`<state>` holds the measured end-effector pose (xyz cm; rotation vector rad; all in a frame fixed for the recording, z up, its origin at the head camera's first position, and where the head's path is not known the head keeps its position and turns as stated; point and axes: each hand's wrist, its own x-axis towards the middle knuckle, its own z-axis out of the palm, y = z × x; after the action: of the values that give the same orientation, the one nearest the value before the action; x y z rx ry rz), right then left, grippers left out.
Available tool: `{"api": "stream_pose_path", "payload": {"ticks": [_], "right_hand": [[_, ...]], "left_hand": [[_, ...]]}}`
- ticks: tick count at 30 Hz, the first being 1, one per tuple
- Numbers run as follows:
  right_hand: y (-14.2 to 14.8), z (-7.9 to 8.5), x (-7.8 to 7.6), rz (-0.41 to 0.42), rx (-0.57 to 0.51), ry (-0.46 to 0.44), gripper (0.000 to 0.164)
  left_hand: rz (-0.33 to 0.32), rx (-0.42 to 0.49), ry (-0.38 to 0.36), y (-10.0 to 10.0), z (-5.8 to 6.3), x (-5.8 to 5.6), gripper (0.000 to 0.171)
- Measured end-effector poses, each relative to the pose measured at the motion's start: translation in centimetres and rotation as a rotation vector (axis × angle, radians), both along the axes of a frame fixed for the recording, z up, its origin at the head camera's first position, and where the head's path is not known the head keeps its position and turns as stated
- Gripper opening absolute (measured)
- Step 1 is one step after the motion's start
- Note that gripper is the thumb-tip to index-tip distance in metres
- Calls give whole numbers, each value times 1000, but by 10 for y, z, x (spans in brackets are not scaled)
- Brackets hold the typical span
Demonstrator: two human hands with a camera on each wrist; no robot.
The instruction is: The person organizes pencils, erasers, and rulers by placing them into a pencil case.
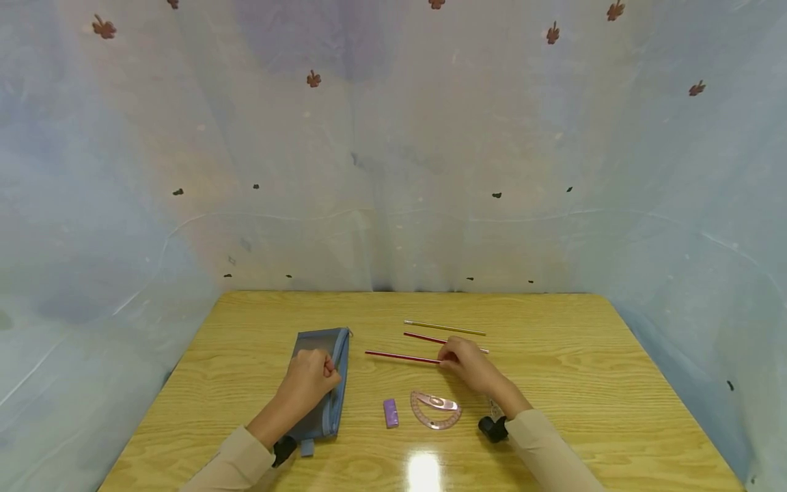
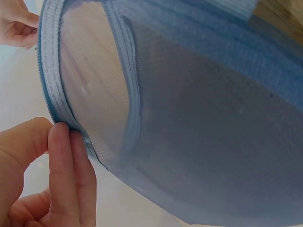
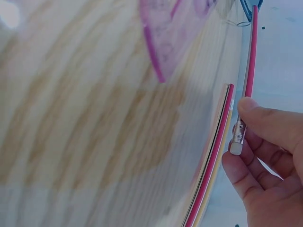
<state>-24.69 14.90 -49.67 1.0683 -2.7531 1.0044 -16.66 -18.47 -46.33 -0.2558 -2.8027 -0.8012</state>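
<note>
A blue mesh zip pencil case lies on the left of the table. My left hand pinches its zippered edge between thumb and fingers; the left wrist view shows the pinch on the zipper band. My right hand holds a red pencil near its eraser end, seen as a silver ferrule with a white eraser in the right wrist view. The held pencil points left toward the case. Just behind it lies a second red pencil, partly hidden by my right hand.
Farther back lies a yellow pencil. A purple eraser and a pinkish clear protractor rest nearer the front, between my arms. A small clear item is partly covered by my right wrist. A curtain hangs behind the wooden table.
</note>
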Motion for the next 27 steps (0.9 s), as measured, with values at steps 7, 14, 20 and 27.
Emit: {"api": "stream_pose_path", "payload": {"ticks": [7, 14, 20, 27], "right_hand": [[-7, 2, -2, 23, -2, -1, 4], [-14, 5, -3, 37, 6, 8, 6], [-17, 1, -10, 112, -51, 113, 10], [-27, 5, -8, 94, -26, 61, 6]], "left_hand": [[2, 11, -19, -1, 1, 1, 31], [3, 10, -14, -2, 0, 1, 29], [1, 9, -12, -1, 0, 2, 28], [0, 5, 3, 0, -1, 2, 25]]}}
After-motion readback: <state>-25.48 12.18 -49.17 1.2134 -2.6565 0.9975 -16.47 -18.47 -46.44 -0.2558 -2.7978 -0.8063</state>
